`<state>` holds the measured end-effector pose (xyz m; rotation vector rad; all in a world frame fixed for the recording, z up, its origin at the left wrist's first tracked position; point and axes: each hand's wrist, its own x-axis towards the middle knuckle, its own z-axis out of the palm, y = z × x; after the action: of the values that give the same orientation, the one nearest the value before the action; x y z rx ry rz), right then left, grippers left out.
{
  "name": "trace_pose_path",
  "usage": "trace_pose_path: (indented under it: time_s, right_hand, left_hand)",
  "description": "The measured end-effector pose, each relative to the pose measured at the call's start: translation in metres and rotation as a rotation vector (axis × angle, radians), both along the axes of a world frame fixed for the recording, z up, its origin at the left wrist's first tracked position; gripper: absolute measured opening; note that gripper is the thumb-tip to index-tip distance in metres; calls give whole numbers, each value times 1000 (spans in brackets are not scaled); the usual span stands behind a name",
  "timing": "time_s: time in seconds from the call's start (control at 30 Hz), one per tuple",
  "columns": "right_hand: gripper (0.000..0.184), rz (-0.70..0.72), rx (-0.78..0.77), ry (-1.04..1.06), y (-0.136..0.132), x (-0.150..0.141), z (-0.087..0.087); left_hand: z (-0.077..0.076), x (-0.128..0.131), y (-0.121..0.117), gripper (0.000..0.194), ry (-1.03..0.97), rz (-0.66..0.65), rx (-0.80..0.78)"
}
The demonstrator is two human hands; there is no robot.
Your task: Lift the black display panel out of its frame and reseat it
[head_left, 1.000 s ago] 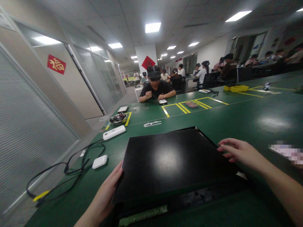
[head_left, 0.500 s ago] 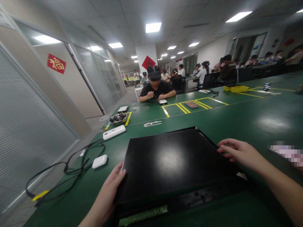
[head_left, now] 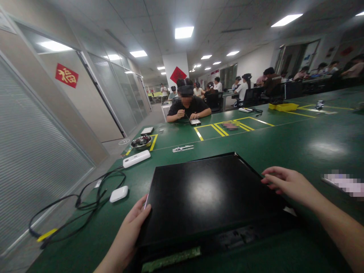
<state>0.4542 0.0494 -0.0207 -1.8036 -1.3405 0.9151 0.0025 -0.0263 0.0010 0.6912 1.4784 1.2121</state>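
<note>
A flat black display panel (head_left: 199, 193) lies in front of me, tilted, its left side raised over a dark frame (head_left: 239, 237) that shows along the near edge. My left hand (head_left: 135, 222) is closed on the panel's left edge, thumb on top and fingers underneath, partly hidden. At the right edge, my right hand (head_left: 281, 182) has its fingers apart and slightly bent; the fingertips are beside the frame's rim, and I cannot tell if they press on it. A green circuit board strip (head_left: 172, 259) sits below the panel's near side.
The green table (head_left: 227, 146) holds a white power bank (head_left: 137, 159), a white case (head_left: 118, 194) and black cables (head_left: 98, 203) on the left. A metal bowl (head_left: 141, 142) stands farther back. Across the table, a person (head_left: 189, 106) works on a small device. A blurred phone-like object (head_left: 344, 182) lies right.
My left hand has moved slightly right with the panel's left edge, and its thumb now reaches farther over the top. My right hand has stayed nearly still.
</note>
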Motion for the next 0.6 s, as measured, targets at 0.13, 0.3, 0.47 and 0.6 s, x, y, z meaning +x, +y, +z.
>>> trace_pose_path:
  time_s: [0.13, 0.3, 0.47, 0.6]
  right_hand:
    - [36, 1, 2, -11, 1, 1, -2]
    - [35, 20, -9, -21, 2, 4, -5]
    - [35, 19, 0, -26, 1, 3, -4]
    - [34, 28, 9, -26, 0, 1, -1]
  left_hand:
    - [-1, 0, 0, 63, -58, 18, 5]
    - [-6, -4, 3, 71, -127, 50, 0]
    - [-10, -5, 5, 62, -84, 52, 5]
    - [-11, -5, 4, 63, -47, 17, 18]
